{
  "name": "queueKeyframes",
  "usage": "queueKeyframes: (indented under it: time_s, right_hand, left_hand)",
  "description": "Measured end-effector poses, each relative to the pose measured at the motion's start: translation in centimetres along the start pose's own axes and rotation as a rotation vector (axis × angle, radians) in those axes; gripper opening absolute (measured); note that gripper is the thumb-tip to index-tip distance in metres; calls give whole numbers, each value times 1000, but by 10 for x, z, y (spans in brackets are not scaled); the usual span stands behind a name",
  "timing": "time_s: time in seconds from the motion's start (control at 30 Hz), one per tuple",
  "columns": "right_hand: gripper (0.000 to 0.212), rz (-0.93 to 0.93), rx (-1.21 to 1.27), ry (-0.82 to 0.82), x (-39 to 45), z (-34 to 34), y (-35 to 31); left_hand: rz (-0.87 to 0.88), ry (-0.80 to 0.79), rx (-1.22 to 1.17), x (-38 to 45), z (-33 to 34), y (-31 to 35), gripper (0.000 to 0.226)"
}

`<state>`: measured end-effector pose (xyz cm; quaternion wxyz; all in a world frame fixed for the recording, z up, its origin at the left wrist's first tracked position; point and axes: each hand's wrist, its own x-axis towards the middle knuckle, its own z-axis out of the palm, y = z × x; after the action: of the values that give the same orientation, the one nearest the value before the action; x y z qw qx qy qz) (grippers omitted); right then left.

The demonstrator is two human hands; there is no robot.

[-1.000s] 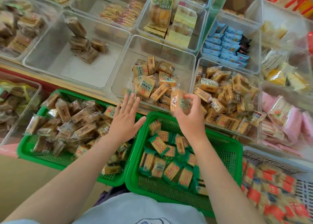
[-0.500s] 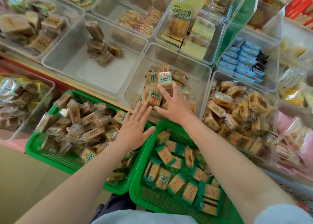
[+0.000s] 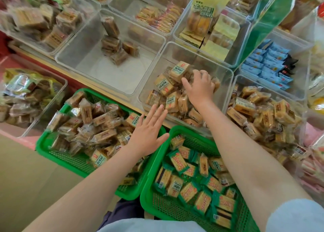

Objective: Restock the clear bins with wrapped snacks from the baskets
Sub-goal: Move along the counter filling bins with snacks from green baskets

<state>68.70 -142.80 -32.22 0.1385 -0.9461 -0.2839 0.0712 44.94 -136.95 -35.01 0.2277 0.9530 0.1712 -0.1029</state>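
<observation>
It was a shop: clear bins (image 3: 196, 59) of wrapped snacks (image 3: 268, 68) stood in rows beside green restocking baskets (image 3: 150, 196).

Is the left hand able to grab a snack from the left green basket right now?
Probably yes. The left hand is open and holds nothing, hovering right over the left basket. The snacks lie heaped and uncovered, with nothing between them and the hand.
</observation>
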Motion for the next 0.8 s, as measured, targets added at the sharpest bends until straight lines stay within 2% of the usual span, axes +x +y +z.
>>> queueKeyframes:
  time_s: [0.13,0.23,0.3,0.37,0.4,0.43,0.5,0.6,0.7,0.8]
  right_hand:
    - [28,-149,225,180,-67,-7,-9]
    - [25,-124,399,199,-138,-2,-7]
    - [24,-8,457,87,-178,11,-1]
    - [13,174,396,-101,-198,29,9]
    - [18,260,339,-211,-201,38,11]
    - [32,310,288,-316,-201,45,14]
    - [56,310,219,-470,-199,57,16]
    - [69,293,137,-549,-199,73,20]
    - [53,327,136,-493,-204,81,25]
    - [13,418,244,-385,-213,78,27]
  left_hand:
    - [-8,-7,27,-2,1,1,84]
    - [-14,-9,38,-3,1,2,90]
    - [-19,-5,24,-2,1,4,92]
    - [-18,-4,14,-1,0,6,92]
    - [-17,-5,14,-1,-1,6,92]
    - [-17,-8,13,-1,-2,6,92]
    - [-21,-15,1,-1,-5,6,94]
    - [-21,-18,-5,-3,-6,7,95]
    - [-21,-9,-5,-3,-5,7,96]
    - [-17,-6,-3,-3,-4,6,95]
